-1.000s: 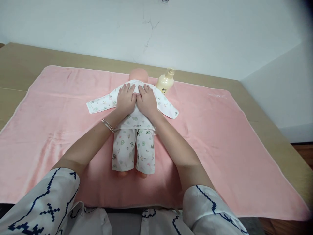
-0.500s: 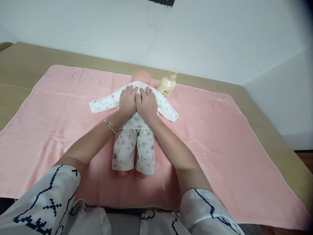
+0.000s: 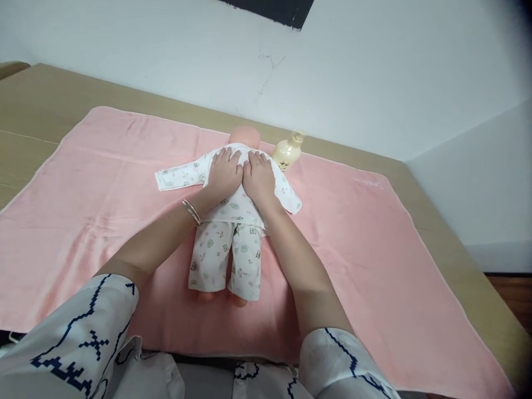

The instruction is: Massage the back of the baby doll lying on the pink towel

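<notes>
A baby doll [image 3: 226,252] in white printed pyjamas lies on a pink towel [image 3: 357,233], head away from me. My left hand [image 3: 224,172] rests flat on the left side of its upper body, fingers stretched toward the head. Beside it my right hand [image 3: 260,177] lies flat on the right side, touching the left hand. Both hands are open and hold nothing. A metal bangle [image 3: 191,211] sits on my left wrist. The doll's sleeves spread out to either side, and its bare feet show below the trouser legs.
A cream pump bottle [image 3: 287,152] lies on the towel just right of the doll's head. The towel covers a tan wooden table [image 3: 37,105] that meets a white wall [image 3: 353,72] behind. Wood floor shows at the far right.
The hands stay pressed flat on the doll's upper body, shifting only slightly. The camera has tilted, so the scene sits a little lower and more wall shows.
</notes>
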`<move>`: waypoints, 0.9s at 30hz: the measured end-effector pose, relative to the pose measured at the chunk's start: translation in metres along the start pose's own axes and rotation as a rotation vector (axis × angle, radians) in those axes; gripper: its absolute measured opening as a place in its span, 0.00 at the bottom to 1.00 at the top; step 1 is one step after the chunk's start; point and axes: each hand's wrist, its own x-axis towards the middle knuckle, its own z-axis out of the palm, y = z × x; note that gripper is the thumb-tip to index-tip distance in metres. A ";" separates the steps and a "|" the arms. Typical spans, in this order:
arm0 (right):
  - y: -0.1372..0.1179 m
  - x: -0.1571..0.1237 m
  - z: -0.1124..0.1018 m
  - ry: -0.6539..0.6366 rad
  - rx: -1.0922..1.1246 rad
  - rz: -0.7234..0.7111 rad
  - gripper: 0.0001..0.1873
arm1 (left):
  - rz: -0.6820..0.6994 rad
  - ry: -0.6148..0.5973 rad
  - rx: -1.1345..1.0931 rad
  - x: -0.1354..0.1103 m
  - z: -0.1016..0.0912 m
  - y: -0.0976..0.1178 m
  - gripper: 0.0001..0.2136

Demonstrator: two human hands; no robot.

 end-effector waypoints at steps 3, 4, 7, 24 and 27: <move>0.002 0.001 -0.002 -0.054 0.022 -0.022 0.27 | 0.022 0.013 0.039 -0.004 -0.006 0.005 0.20; 0.001 0.001 -0.004 -0.059 0.030 -0.035 0.27 | 0.036 0.025 0.047 -0.006 -0.008 0.008 0.19; -0.007 -0.005 -0.015 -0.081 0.033 -0.042 0.25 | 0.075 0.067 0.054 -0.012 -0.014 0.012 0.15; -0.001 -0.004 -0.015 -0.114 0.136 -0.032 0.28 | 0.102 0.091 0.043 -0.013 -0.013 0.005 0.17; -0.015 -0.013 -0.025 -0.116 0.120 0.011 0.26 | 0.086 0.148 0.029 -0.017 -0.015 0.006 0.14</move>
